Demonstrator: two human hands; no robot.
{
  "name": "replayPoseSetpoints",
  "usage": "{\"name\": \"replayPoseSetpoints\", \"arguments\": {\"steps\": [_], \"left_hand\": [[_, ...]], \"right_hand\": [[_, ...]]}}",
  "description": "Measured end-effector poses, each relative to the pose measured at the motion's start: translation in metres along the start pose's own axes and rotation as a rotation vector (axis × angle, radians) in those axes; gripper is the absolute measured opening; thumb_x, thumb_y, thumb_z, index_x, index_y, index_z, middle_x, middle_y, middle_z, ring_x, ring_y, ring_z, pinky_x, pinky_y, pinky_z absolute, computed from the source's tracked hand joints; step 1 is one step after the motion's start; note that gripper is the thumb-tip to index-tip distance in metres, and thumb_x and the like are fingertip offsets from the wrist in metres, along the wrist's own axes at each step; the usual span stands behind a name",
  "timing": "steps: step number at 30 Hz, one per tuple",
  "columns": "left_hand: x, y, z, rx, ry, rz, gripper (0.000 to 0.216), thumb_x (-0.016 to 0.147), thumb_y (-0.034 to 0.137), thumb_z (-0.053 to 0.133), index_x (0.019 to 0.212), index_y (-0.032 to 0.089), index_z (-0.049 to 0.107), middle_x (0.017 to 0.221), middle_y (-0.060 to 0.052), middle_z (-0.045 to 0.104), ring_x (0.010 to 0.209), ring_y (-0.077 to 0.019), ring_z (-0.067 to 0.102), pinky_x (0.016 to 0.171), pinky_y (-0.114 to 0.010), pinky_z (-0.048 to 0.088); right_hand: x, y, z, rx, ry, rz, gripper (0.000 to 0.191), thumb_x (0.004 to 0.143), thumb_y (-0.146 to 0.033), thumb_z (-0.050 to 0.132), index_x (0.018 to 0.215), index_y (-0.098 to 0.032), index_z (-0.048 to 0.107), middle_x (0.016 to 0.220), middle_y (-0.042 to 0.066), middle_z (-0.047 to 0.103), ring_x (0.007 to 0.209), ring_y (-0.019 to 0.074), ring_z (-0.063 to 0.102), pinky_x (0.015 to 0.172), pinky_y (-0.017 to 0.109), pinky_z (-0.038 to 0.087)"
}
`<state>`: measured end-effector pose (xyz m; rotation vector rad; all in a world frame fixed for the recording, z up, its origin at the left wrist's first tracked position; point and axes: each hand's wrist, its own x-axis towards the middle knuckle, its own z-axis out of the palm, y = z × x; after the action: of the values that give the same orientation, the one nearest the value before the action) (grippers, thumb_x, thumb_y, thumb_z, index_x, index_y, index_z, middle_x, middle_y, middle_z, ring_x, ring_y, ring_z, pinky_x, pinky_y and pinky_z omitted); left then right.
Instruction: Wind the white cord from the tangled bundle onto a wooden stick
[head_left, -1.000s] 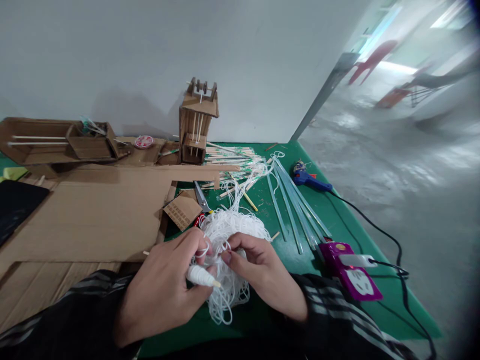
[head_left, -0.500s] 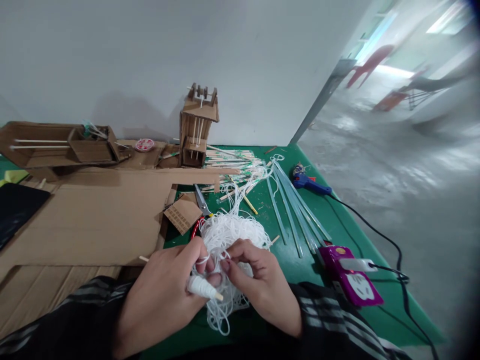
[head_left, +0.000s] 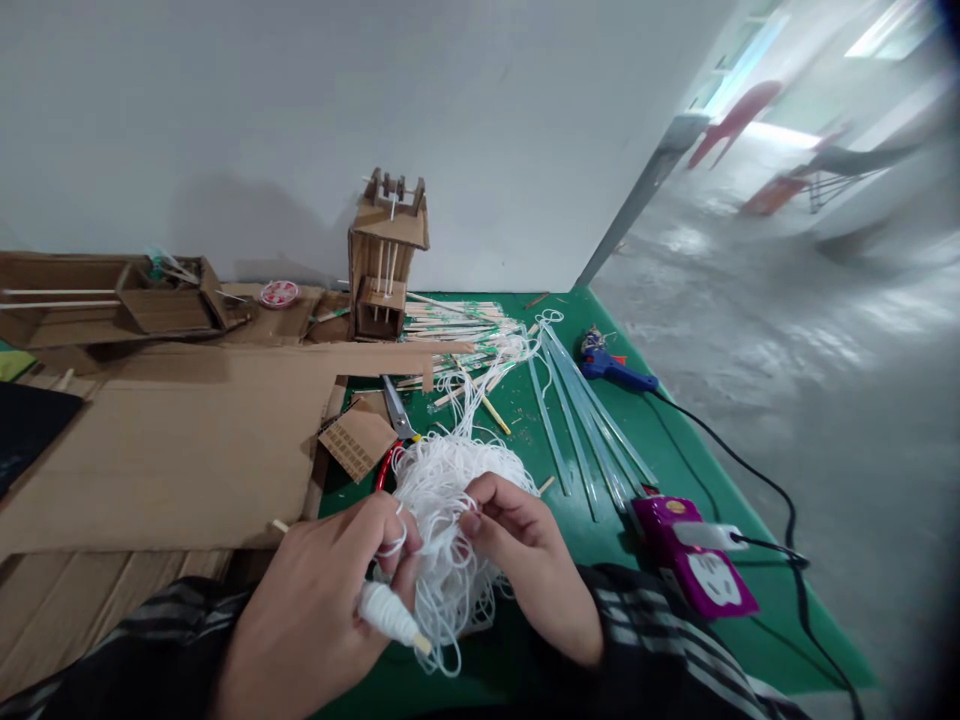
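My left hand (head_left: 319, 620) is closed round a small stick wound with white string (head_left: 386, 612), with a loop of string over one finger. My right hand (head_left: 525, 560) pinches strands of a tangled heap of white string (head_left: 442, 490) that lies on the green table (head_left: 675, 440) between the two hands. Loose strands hang below the hands toward the table's near edge. Both sleeves are dark with grey stripes.
A flat cardboard sheet (head_left: 172, 440) covers the left. Behind stand a cardboard tower (head_left: 386, 255) and a cardboard box (head_left: 112, 300). Red-handled scissors (head_left: 397, 415), wooden sticks (head_left: 450, 325), clear glue sticks (head_left: 585, 410), a blue glue gun (head_left: 611, 365) and a purple power strip (head_left: 694, 560) lie to the right.
Both hands have lifted slightly with the string; the wound stick in my left hand has dropped lower and tilted. The view has shifted a little to the right.
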<state>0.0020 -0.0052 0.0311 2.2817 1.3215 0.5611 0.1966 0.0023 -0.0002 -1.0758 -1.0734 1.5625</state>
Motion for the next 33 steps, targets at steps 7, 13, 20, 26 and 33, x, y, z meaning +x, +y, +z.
{"name": "replayPoseSetpoints", "arguments": {"steps": [7,13,20,26,33], "left_hand": [[0.000,-0.001,0.001,-0.001,0.018,0.007,0.027,0.081,0.007,0.048,0.089,0.027,0.032,0.094,0.001,0.068,0.069,-0.0148,0.064,0.062,-0.026,0.045],[-0.001,-0.001,0.002,0.000,0.011,0.012,0.026,0.082,0.004,0.045,0.087,0.027,0.032,0.094,0.001,0.067,0.069,-0.0137,0.065,0.063,-0.025,0.046],[-0.003,-0.005,0.003,-0.026,0.111,0.061,0.024,0.083,0.005,0.046,0.085,0.025,0.035,0.086,0.003,0.065,0.069,-0.0124,0.064,0.061,-0.023,0.044],[-0.004,-0.001,-0.001,-0.027,0.143,0.090,0.024,0.085,0.005,0.047,0.084,0.024,0.032,0.083,0.003,0.061,0.065,-0.0108,0.059,0.060,-0.023,0.042],[-0.007,0.000,0.000,0.039,0.158,0.092,0.023,0.087,0.009,0.049,0.083,0.024,0.031,0.083,0.003,0.059,0.065,-0.0110,0.057,0.061,-0.023,0.039]], "right_hand": [[0.002,0.002,-0.007,0.012,-0.091,-0.175,0.016,0.087,-0.029,0.061,0.075,-0.020,0.057,0.081,0.002,0.054,0.079,0.0166,0.050,0.072,0.028,0.039],[-0.002,-0.006,-0.009,-0.081,-0.127,-0.219,0.018,0.083,-0.025,0.060,0.069,-0.020,0.049,0.109,0.007,0.059,0.092,0.0204,0.052,0.081,0.033,0.039],[-0.010,-0.004,-0.008,-0.088,-0.296,-0.217,0.016,0.090,-0.031,0.052,0.078,-0.021,0.048,0.085,0.007,0.064,0.079,0.0204,0.057,0.072,0.034,0.042],[-0.012,-0.004,-0.010,-0.201,-0.267,-0.193,0.012,0.088,-0.030,0.053,0.096,-0.021,0.050,0.078,0.002,0.055,0.067,0.0154,0.048,0.061,0.028,0.039],[-0.008,-0.008,-0.002,-0.620,-0.204,-0.441,0.011,0.079,-0.026,0.071,0.086,-0.020,0.064,0.071,-0.001,0.064,0.067,0.0141,0.054,0.067,0.029,0.038]]}}
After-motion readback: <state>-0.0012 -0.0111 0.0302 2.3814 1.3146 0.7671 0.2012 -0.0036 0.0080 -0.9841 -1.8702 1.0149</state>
